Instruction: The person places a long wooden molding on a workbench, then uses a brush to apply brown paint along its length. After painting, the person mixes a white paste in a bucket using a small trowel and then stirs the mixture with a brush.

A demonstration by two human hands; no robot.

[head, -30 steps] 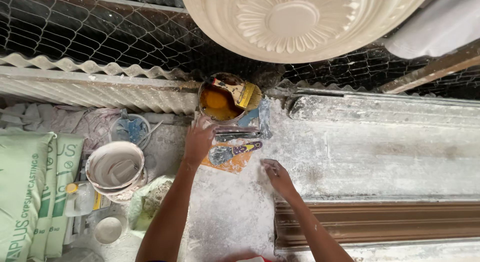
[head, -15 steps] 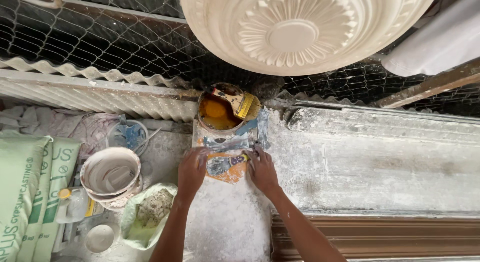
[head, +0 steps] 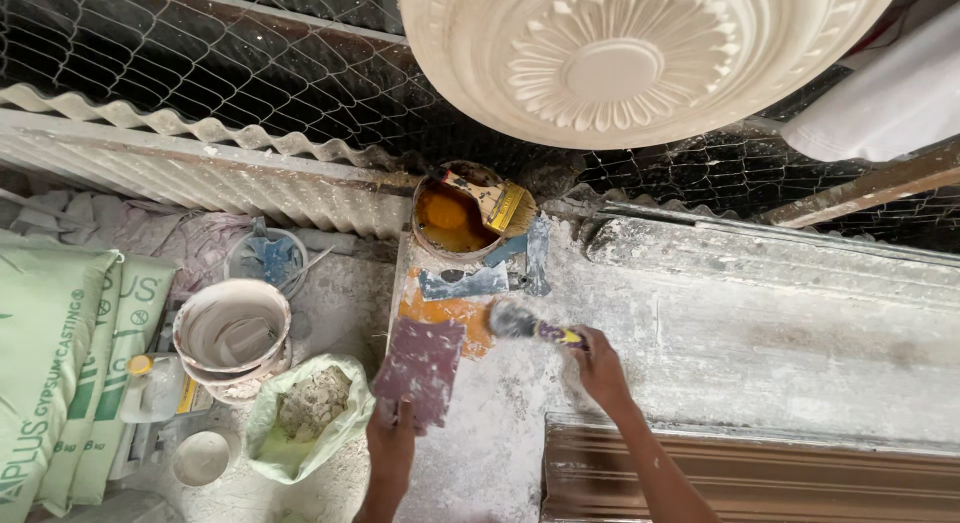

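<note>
Gripping a dust-caked brush (head: pixel 527 323) in the clenched right hand (head: pixel 598 366) and pinching a maroon abrasive sheet (head: pixel 421 369) in the left hand (head: pixel 391 445), the person risked, it seemed, knocking the open orange-filled tin (head: pixel 452 215) just beyond on the crowded bench (head: pixel 800 323).

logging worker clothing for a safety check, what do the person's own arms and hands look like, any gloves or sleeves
Both arms are bare along all that shows, with no sleeve in view. The left hand and the right hand wear no gloves, and no watch, ring or band can be seen on the wrists or fingers. Both look slim. Whether the white dust that covers the workbench is on them too is hard to tell.
</note>
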